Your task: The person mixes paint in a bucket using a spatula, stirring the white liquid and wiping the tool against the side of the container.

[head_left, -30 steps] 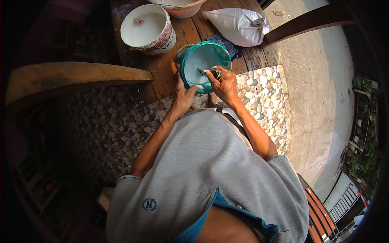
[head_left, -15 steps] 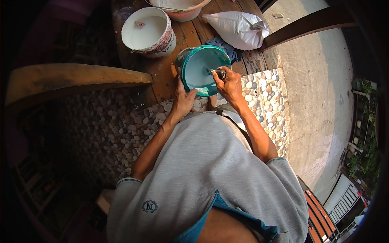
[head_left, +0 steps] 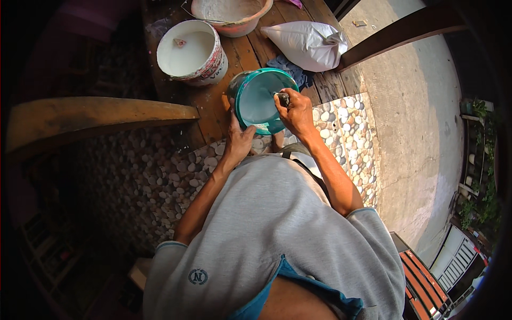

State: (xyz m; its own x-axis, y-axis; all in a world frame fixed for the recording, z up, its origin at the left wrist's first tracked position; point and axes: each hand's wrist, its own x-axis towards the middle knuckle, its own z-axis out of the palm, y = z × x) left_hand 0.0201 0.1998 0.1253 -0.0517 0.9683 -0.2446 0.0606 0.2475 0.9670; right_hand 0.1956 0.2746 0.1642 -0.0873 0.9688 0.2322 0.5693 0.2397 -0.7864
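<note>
A teal bucket (head_left: 255, 100) of pale, milky liquid is held near the front edge of the wooden table. My left hand (head_left: 239, 137) is closed on its left side, thumb near the front rim, fingers partly hidden behind it. My right hand (head_left: 294, 113) grips the dark handle of a tool (head_left: 284, 99) inside the bucket at the right; the tool's lower end is hard to make out. Behind stand a white bucket (head_left: 212, 69) of white liquid and a pale pink basin (head_left: 240, 29). A white sack (head_left: 308, 45) lies at the right, beside a blue cloth (head_left: 288, 69).
The wooden table (head_left: 209, 130) has curved wooden beams at left (head_left: 101, 116) and right (head_left: 397, 34). Below are a pebble-patterned floor (head_left: 160, 178) and, to the right, pale concrete (head_left: 410, 138). Plants (head_left: 474, 208) and a slatted bench (head_left: 421, 274) sit at the right rim.
The whole scene, bucket and hands included, sits slightly lower in the picture. My right hand and the tool have shifted a little rightward within the bucket, and the tool's lower end shows less.
</note>
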